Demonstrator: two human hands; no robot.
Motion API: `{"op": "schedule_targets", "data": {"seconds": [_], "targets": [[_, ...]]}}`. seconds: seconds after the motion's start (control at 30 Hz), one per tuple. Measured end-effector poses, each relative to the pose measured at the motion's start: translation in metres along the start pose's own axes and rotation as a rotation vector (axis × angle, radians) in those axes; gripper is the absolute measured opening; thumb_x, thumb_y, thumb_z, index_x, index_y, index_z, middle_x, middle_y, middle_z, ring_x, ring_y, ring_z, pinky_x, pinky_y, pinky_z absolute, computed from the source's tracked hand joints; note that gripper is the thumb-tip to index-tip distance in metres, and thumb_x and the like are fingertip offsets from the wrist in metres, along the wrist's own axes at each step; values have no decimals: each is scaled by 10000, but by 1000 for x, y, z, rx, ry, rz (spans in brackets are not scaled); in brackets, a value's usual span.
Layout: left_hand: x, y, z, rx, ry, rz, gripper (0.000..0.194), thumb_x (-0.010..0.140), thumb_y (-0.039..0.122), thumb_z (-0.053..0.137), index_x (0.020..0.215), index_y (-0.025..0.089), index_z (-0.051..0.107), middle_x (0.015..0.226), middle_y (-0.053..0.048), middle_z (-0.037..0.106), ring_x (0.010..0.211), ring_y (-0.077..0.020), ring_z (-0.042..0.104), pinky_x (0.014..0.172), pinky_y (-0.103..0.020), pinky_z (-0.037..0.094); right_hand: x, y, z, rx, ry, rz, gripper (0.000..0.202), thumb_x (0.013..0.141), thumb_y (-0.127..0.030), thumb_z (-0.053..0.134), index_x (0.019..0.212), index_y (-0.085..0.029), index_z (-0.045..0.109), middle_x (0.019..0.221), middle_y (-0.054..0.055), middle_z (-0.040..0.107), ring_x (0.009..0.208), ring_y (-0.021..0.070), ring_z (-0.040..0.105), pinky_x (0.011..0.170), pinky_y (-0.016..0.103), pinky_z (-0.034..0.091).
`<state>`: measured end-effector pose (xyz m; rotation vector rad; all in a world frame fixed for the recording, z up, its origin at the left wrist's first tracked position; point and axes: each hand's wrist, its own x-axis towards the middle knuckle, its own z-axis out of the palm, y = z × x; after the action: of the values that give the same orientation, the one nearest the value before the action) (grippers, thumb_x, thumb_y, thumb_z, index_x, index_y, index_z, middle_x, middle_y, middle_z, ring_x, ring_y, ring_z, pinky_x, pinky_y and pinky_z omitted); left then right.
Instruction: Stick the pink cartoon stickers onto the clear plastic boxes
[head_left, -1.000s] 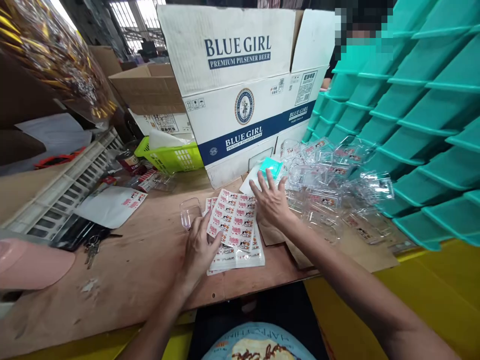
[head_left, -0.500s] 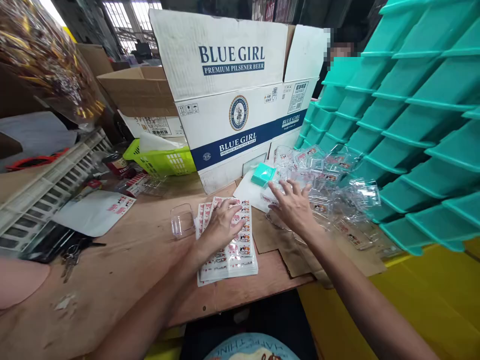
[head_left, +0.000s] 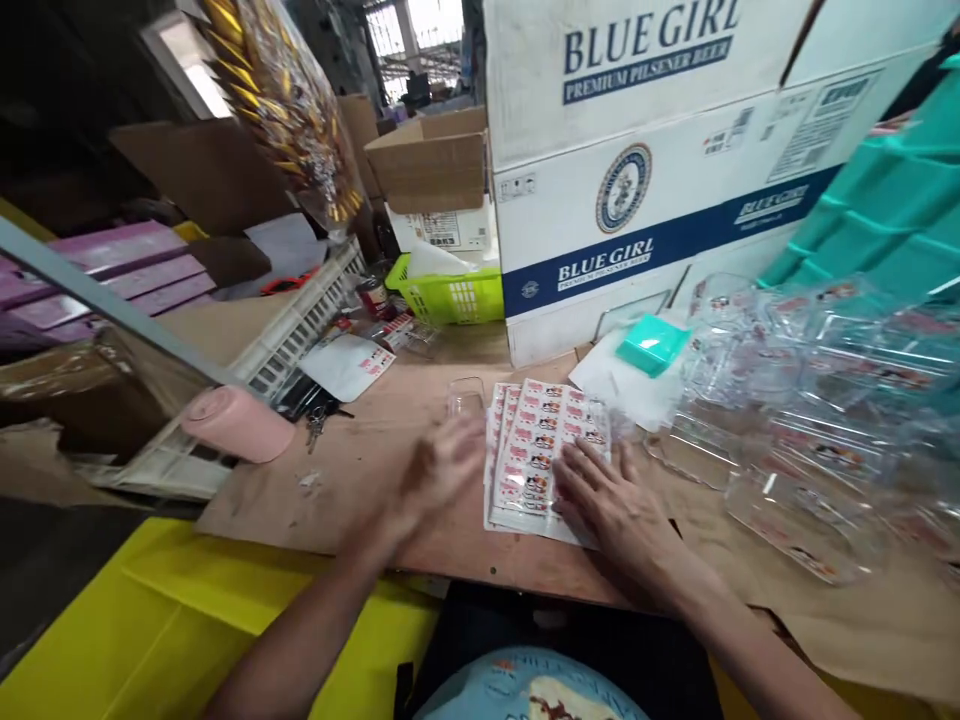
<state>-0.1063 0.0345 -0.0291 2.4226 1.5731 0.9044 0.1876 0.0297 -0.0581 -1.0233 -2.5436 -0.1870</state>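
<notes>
A stack of sticker sheets (head_left: 536, 445) with small cat pictures and pink print lies in front of me on the wooden table. My right hand (head_left: 619, 500) rests on the right side of the stack, fingers stretched out and holding nothing. Just left of the sheets is my left hand (head_left: 446, 465), smeared by motion, so its fingers cannot be read. Right beyond its fingertips stands a small clear plastic case (head_left: 466, 393); whether they touch I cannot tell.
Many clear plastic cases (head_left: 817, 440) with stickers pile up on the right, beside a teal box (head_left: 652, 345). A large white carton (head_left: 592, 230) stands behind the sheets. At left are a pink cup (head_left: 236, 425), keys (head_left: 316, 425) and a green basket (head_left: 457, 297).
The view has turned left. My left hand has left the sheets and moved toward the clear case; my right hand has come from the pile of cases onto the sheets.
</notes>
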Motion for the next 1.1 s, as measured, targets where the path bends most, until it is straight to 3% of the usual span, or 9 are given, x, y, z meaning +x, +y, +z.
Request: {"op": "schedule_targets", "data": {"seconds": [0.07, 0.23, 0.47, 0.6, 0.77, 0.87, 0.93, 1.0, 1.1], "targets": [[18, -47, -34, 288, 168, -217, 378, 947, 245, 460, 1302, 150, 544, 1337, -164, 572, 1299, -269, 485, 1111, -453, 364, -1, 10, 0, -20, 23, 44, 344, 999, -366, 440, 1193, -169, 645, 1278, 161, 654, 1249, 364, 542, 1110, 687, 203], [50, -143, -71, 598, -13, -486, 546, 818, 238, 591, 1312, 35, 477, 1371, -285, 477, 1342, -423, 349, 1059, -575, 298, 3, 13, -9, 13, 68, 127, 318, 979, -318, 466, 1203, -165, 632, 1232, 172, 670, 1154, 361, 592, 1013, 642, 366], [60, -167, -79, 576, -9, -491, 343, 908, 139, 325, 1052, 23, 613, 1068, -275, 585, 1082, -368, 489, 895, -500, 411, -4, -9, -24, 187, 111, 127, 295, 959, -214, 491, 1215, -176, 631, 1192, 150, 692, 1108, 354, 627, 991, 672, 378], [61, -124, -68, 550, -1, -364, 367, 953, 187, 307, 1105, 92, 628, 1139, -213, 577, 1106, -332, 489, 954, -459, 402, 8, -14, -43, 607, 269, 398, 211, 944, -332, 561, 1034, -218, 715, 1024, 114, 745, 929, 268, 702, 847, 457, 541], [28, 15, 2, 382, -22, 19, 400, 949, 123, 339, 1284, 150, 558, 1164, -164, 598, 1043, -278, 563, 938, -425, 455, 57, -39, -26, 1423, 186, 768, 516, 846, -539, 648, 1231, -196, 621, 1057, 116, 743, 930, 265, 716, 688, 350, 580], [12, 76, 26, 139, -23, 157, 347, 958, 233, 442, 1271, 143, 560, 1195, -170, 593, 1118, -280, 559, 981, -420, 469, 68, -36, -14, 1470, 282, 785, 454, 754, -529, 742, 1019, -168, 664, 901, 86, 739, 742, 206, 686, 579, 284, 539], [13, 89, 20, 5, 59, 123, 516, 897, 404, 591, 1337, 145, 511, 1322, -188, 535, 1263, -314, 481, 1068, -471, 410, 61, -21, -20, 1365, 250, 716, 378, 741, -508, 754, 874, -168, 653, 724, 32, 688, 582, 146, 601, 489, 246, 477], [23, 85, 8, -140, 110, 31, 656, 806, 478, 700, 1355, 174, 508, 1345, -170, 542, 1315, -335, 445, 1111, -517, 350, 49, -3, -39, 1304, 31, 603, 340, 761, -474, 739, 892, -177, 635, 588, -34, 595, 480, 103, 506, 420, 207, 393], [39, 76, 2, -576, -133, -132, 374, 783, 428, 737, 1064, 186, 693, 1028, -88, 703, 1030, -269, 636, 953, -420, 487, 37, 19, -70, 1296, -232, 489, 346, 793, -422, 717, 1018, -192, 589, 517, -92, 499, 443, 86, 458, 414, 183, 352]]}}
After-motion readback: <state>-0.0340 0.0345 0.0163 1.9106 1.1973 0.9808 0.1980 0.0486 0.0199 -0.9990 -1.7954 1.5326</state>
